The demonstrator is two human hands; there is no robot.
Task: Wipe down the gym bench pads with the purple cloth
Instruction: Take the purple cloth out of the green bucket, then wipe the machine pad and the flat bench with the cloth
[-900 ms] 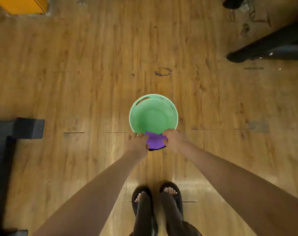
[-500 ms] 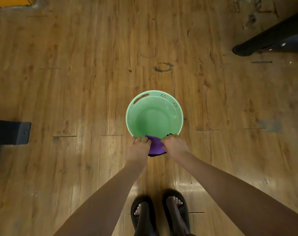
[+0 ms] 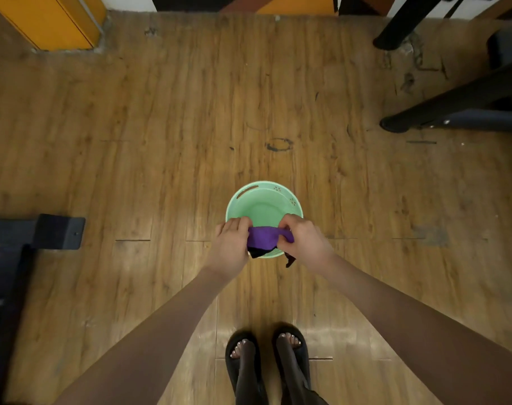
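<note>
Left hand [image 3: 230,247] and right hand [image 3: 303,239], fingers curled, gripping opposite ends of purple cloth [image 3: 265,236], stretched between them above the near rim of green basin [image 3: 263,200] on wooden floor [image 3: 161,127]. Black sandals [image 3: 266,355] at 6 o'clock. Dark bench frame [image 3: 44,230] at 9 o'clock, black equipment legs [image 3: 453,103] at 2 o'clock.

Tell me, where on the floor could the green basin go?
Bare wooden floor stretches beyond the green basin, toward the orange panel. Black equipment frames crowd the left edge and the far right; sandalled feet stand behind it.
</note>
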